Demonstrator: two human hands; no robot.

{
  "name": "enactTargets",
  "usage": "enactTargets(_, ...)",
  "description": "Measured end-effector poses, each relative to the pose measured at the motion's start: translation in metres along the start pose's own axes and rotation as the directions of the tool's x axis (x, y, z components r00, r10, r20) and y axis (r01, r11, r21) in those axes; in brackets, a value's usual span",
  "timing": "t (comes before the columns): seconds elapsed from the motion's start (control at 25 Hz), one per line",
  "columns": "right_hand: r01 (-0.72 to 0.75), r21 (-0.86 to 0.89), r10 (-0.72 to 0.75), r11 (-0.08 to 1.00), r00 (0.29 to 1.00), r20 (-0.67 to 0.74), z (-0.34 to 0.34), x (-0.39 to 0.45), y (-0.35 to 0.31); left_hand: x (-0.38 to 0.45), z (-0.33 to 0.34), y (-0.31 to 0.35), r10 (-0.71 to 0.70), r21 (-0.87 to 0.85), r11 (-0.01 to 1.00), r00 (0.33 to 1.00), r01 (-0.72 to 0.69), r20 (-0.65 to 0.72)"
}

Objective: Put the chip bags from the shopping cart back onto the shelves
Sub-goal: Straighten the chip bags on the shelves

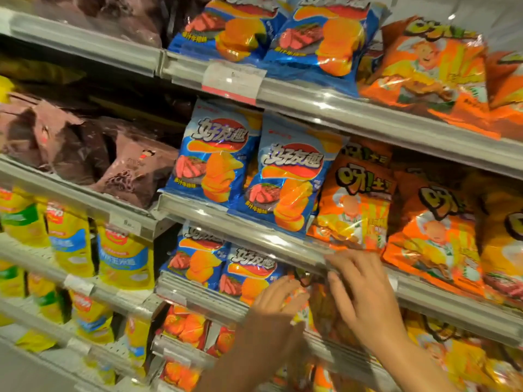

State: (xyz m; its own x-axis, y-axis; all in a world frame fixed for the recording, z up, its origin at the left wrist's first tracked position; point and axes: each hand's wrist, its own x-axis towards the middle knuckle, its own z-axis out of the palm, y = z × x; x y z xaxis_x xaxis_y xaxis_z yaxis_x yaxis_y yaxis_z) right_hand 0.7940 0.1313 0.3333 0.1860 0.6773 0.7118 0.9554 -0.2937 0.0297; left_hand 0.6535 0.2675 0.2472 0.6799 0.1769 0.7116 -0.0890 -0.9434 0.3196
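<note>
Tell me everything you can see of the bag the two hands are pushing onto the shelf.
The bag is mostly hidden between the hands. What shows is glossy, crinkled orange and yellow film, like the orange bags on the shelf above. It sits in the third shelf from the top, right of the blue bags. The left hand presses its left side, the right hand covers its right side and top. Its print is blurred.
</note>
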Motion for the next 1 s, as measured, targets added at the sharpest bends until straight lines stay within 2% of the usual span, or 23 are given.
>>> enactTargets(0.16, 0.084, 0.036, -0.089, 0.996, 0.981, 0.175, 0.042, -0.045, -0.012, -0.046, 0.019, -0.037, -0.176, 0.114, 0.981, 0.973, 0.159, 0.151)
enactTargets(0.24, 0.034, 0.014, -0.036, 0.999, 0.962, 0.269, 0.057, -0.061, -0.007, -0.059, 0.030, -0.048, -0.310, 0.141, 0.949, 0.919, 0.283, 0.244)
enactTargets(0.28, -0.003, -0.001, 0.003, 1.000, 0.945, 0.326, 0.062, -0.067, -0.002, -0.065, 0.035, -0.052, -0.343, 0.176, 0.937, 0.890, 0.302, 0.300)
enactTargets(0.44, -0.070, -0.143, 0.137, 0.987, 0.827, 0.546, 0.070, -0.077, 0.014, -0.069, 0.048, -0.059, -0.355, 0.240, 0.928, 0.868, 0.284, 0.346)
enactTargets(0.56, -0.069, -0.241, 0.226, 0.968, 0.657, 0.719, 0.074, -0.077, 0.016, -0.074, 0.052, -0.060, -0.341, 0.259, 0.931, 0.864, 0.257, 0.369)
enactTargets(0.64, -0.114, -0.261, 0.276, 0.958, 0.605, 0.747, 0.074, -0.076, 0.012, -0.072, 0.052, -0.061, -0.326, 0.210, 0.941, 0.874, 0.264, 0.361)
enactTargets(0.68, -0.141, -0.247, 0.280, 0.959, 0.621, 0.732, 0.072, -0.071, 0.008, -0.072, 0.052, -0.062, -0.326, 0.208, 0.942, 0.870, 0.264, 0.370)
enactTargets(0.76, -0.159, -0.170, 0.232, 0.973, 0.719, 0.655, 0.069, -0.056, -0.004, -0.069, 0.049, -0.063, -0.344, 0.237, 0.933, 0.863, 0.270, 0.371)
enactTargets(0.88, -0.003, -0.126, 0.072, 0.992, 0.838, 0.541, 0.070, -0.022, -0.023, -0.058, 0.043, -0.069, -0.324, 0.184, 0.939, 0.924, 0.289, 0.202)
enactTargets(0.92, 0.063, -0.151, 0.025, 0.986, 0.855, 0.518, 0.073, -0.009, -0.029, -0.054, 0.042, -0.073, -0.336, 0.182, 0.934, 0.928, 0.307, 0.162)
enactTargets(1.0, 0.110, -0.204, 0.014, 0.973, 0.852, 0.524, 0.083, 0.012, -0.034, -0.048, 0.041, -0.083, -0.369, 0.213, 0.919, 0.913, 0.331, 0.173)
